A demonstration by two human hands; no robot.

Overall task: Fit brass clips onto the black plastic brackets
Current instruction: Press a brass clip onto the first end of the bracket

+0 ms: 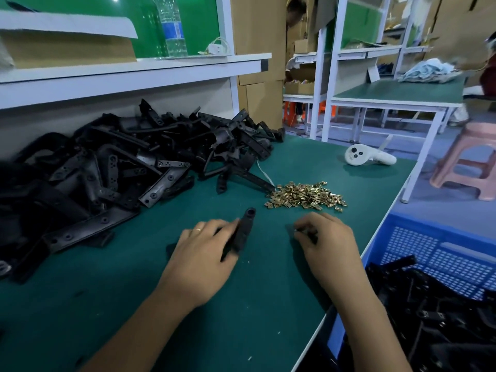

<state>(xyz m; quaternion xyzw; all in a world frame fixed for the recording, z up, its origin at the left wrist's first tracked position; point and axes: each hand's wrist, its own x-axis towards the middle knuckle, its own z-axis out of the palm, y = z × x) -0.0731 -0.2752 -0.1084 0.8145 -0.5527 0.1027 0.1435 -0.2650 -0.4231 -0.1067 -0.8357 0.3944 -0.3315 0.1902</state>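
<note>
A factory assembly room: a green-topped counter point(241, 304) under a white shelf, more benches beyond. My left hand point(198, 259) lies over 1 black bracket point(243, 232), fingers curled round its near part and pinning it flat on the mat; the far end, with its round hole, points away towards the brass clips point(306, 196). My right hand point(326, 242) rests on the mat just beside it, fingertips bunched as if pinching something small. A faint glint shows there, but blur keeps me from telling whether a clip is held, so I cannot tell its grip for certain.

The clips lie in 1 loose heap, near and just beyond the right hand. The stock of unfitted brackets point(128, 167) is piled at the left rear of the counter. A blue crate point(429, 253) at the right edge holds more black parts, probably finished ones. A white handheld controller point(367, 156) lies well apart at the far right; a pink stool point(472, 159) stands on the floor.

I judge the step in hand to be bringing 1 clip to the bracket. To do it well I would keep the bracket held steady, square the clip's open side to the bracket's edge, and push it straight on, not at a slant, so that it seats fully and does not spring off.
</note>
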